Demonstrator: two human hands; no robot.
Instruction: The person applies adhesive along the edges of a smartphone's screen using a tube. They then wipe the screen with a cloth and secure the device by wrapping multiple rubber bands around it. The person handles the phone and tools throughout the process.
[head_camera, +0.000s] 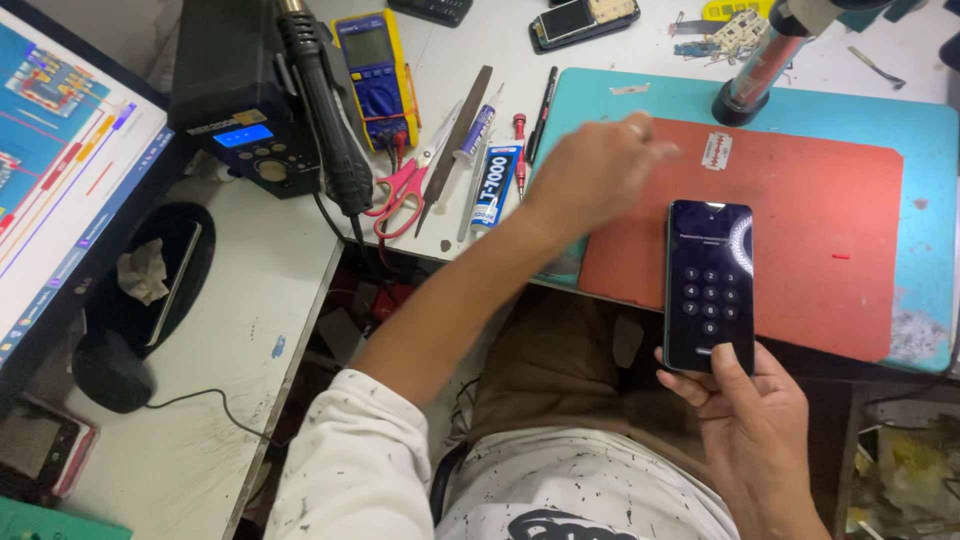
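Phone (709, 287) stands lengthwise away from the body, gripped at its base by right hand (748, 420); left hand (592, 172) hovers, blurred, grip indeterminate.

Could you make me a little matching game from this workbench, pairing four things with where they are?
Things:
1. smartphone
2. scissors
3. multimeter
4. crumpled tissue

Places:
A. on the dark round pad beside the monitor
B. in the right hand, over the red mat
C. at the back of the bench, next to the hot-air station
D. red-handled, lying beside the glue tube

Pairs: 1-B, 2-D, 3-C, 4-A
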